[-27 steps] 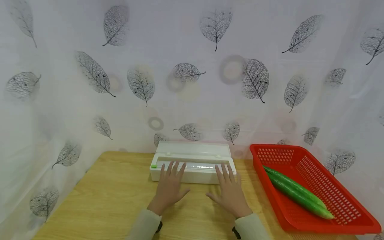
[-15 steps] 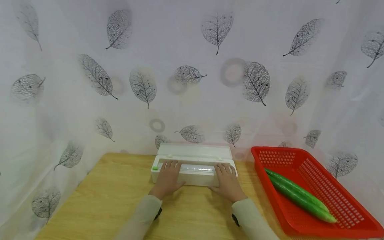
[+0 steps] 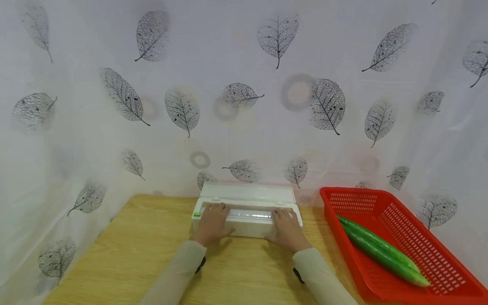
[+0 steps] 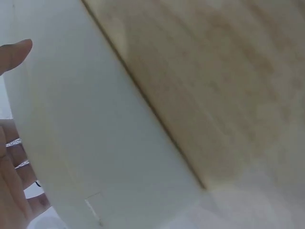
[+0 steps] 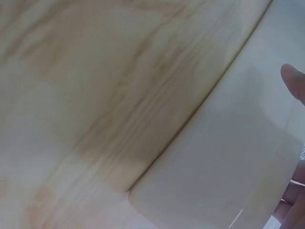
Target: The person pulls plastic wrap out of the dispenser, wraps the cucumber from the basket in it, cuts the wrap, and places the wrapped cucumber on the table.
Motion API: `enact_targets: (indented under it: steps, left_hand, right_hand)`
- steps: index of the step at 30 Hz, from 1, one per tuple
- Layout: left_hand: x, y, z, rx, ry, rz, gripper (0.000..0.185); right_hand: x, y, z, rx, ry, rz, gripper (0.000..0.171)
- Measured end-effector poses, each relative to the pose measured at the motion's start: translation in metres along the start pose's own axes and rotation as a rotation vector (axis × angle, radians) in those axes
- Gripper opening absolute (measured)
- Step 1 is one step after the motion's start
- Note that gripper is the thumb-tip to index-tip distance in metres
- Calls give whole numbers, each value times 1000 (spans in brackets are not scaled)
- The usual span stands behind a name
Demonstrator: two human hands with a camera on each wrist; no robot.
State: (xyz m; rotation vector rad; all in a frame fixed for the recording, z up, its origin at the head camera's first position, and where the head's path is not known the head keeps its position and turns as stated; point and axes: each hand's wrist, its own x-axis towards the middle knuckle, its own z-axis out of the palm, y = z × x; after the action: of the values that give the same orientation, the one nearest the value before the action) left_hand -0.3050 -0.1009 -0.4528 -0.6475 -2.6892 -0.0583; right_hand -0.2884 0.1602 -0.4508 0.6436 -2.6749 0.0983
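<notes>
A white cling film dispenser [image 3: 248, 229] sits at the back of the table, its lid [image 3: 248, 192] raised and leaning back. Inside lies a shiny roll of clear film [image 3: 249, 214], and a small green piece [image 3: 197, 214] shows at the left end of the front edge. My left hand [image 3: 211, 224] grips the front wall near that end, fingers bent over the rim. Toward the other end, my right hand [image 3: 287, 231] grips it likewise. In the wrist views, the left thumb [image 4: 16, 55] and right thumb [image 5: 294, 82] lie at the front face, with the other fingers over the edge.
To the right stands a red perforated plastic basket [image 3: 345, 254] with green cucumbers [image 3: 381, 254] in it. The wooden table [image 3: 133, 254] extends left and toward me. Behind hangs a pale curtain [image 3: 244, 135] printed with dark leaves.
Both hands have come down from above the dispenser with spread fingers onto its front wall, and their fingers have bent over the rim. The dispenser has stayed in place.
</notes>
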Motion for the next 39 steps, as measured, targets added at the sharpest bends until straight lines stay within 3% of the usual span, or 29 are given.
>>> enact_targets:
  steps: [6, 16, 24, 32, 39]
  left_hand:
    - [10, -3, -12, 21, -99, -11, 67]
    - [22, -9, -25, -54, -203, -36, 67]
    - [32, -11, -33, -101, -281, -55, 60]
    - [36, -16, -32, -190, -350, -66, 63]
    - [32, -19, -28, -264, -305, -79, 46]
  right_hand:
    - [7, 3, -2, 35, -33, 10, 80]
    - [19, 10, -6, 76, -109, 6, 79]
    - [30, 16, -11, 26, -168, -12, 81]
    - [38, 23, -12, 73, -191, -14, 53]
    - [37, 31, -14, 183, -195, -7, 37]
